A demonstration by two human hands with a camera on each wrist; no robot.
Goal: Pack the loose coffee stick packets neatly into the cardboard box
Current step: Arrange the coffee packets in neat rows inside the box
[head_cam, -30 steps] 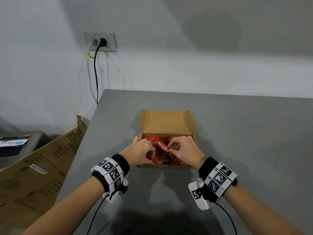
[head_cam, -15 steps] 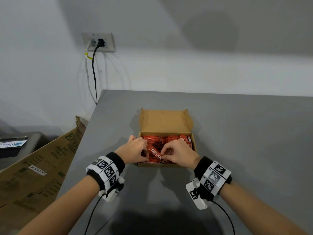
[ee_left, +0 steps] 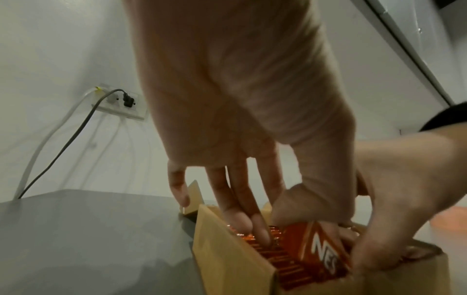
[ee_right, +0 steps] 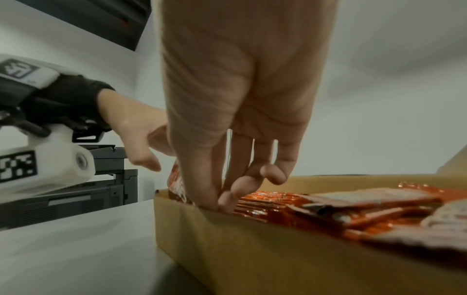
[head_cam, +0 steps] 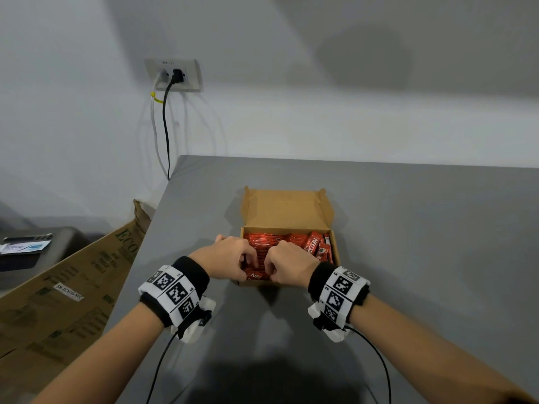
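Observation:
An open cardboard box (head_cam: pixel 335 249) stands on the grey table (head_cam: pixel 423 272), its lid folded back toward the wall. Red coffee stick packets (head_cam: pixel 291 239) fill it in rows, and a few lie slanted at the right end. My left hand (head_cam: pixel 233 256) and right hand (head_cam: pixel 287 265) meet over the near left part of the box. Both pinch one red packet (head_cam: pixel 256 276) that sits against the near wall. In the left wrist view, my left hand (ee_left: pixel 275 225) has its fingertips among the packed sticks beside this packet (ee_left: pixel 321 255). My right hand (ee_right: pixel 217 199) pinches its end inside the box (ee_right: pixel 252 249).
A large flattened carton (head_cam: pixel 67 287) leans against the table's left edge. A wall socket (head_cam: pixel 175 75) with two cables hangs above the far left corner. A dark printer (ee_right: pixel 76 199) stands off to the left. Bare table lies right of the box.
Both hands have drawn the packet from the middle of the box toward its near wall and lowered it. It has turned from slanted to lying along that wall.

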